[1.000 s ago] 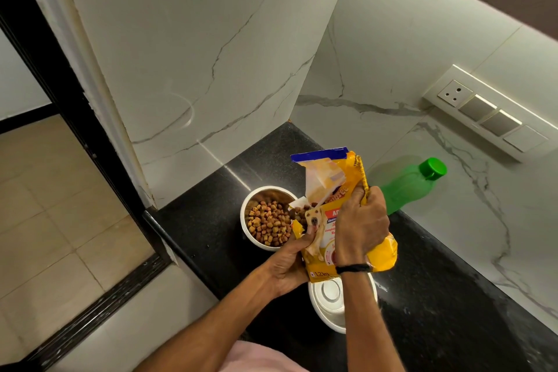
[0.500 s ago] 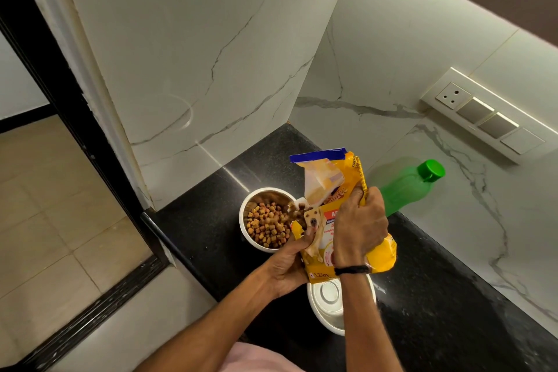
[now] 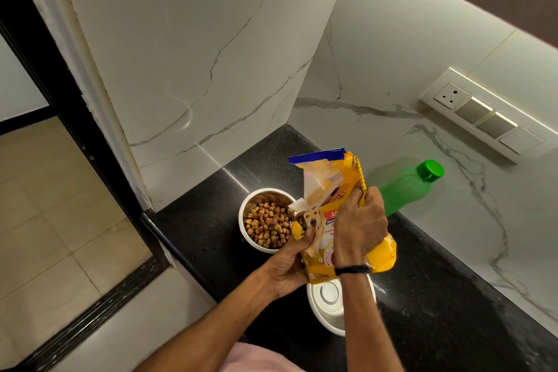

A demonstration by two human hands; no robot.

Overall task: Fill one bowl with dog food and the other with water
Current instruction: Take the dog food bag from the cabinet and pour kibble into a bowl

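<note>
A: Where was the dog food bag (image 3: 347, 214) at that moment?

B: Up off the black granite desk (image 3: 437, 275), held in both hands, its torn blue-edged top open and leaning toward the far steel bowl (image 3: 246, 235). The bag's lower left corner sat just over that bowl's near rim.

A: And the hands?

B: The right hand (image 3: 359, 226) was curled over the bag's right side, fingers wrapped round the crimped yellow seam, a black band at the wrist. The left hand (image 3: 287, 266) gripped the bag from below and the left, thumb pressed on the front panel near the printed dog.

A: Was anything in the bowl?

B: Brown kibble (image 3: 267, 228) covered most of its bottom. It stood on the desk near the corner of the marble walls.

A: The other bowl?

B: The second steel bowl (image 3: 329, 308) sat nearer the person, directly under the bag and the right forearm, partly hidden. I could not tell whether it held anything.

A: Any water?

B: A green plastic bottle (image 3: 404, 187) with a green cap stood at the right wall, behind the bag, cap on. A switch panel (image 3: 483, 115) was set in the wall above it.
</note>
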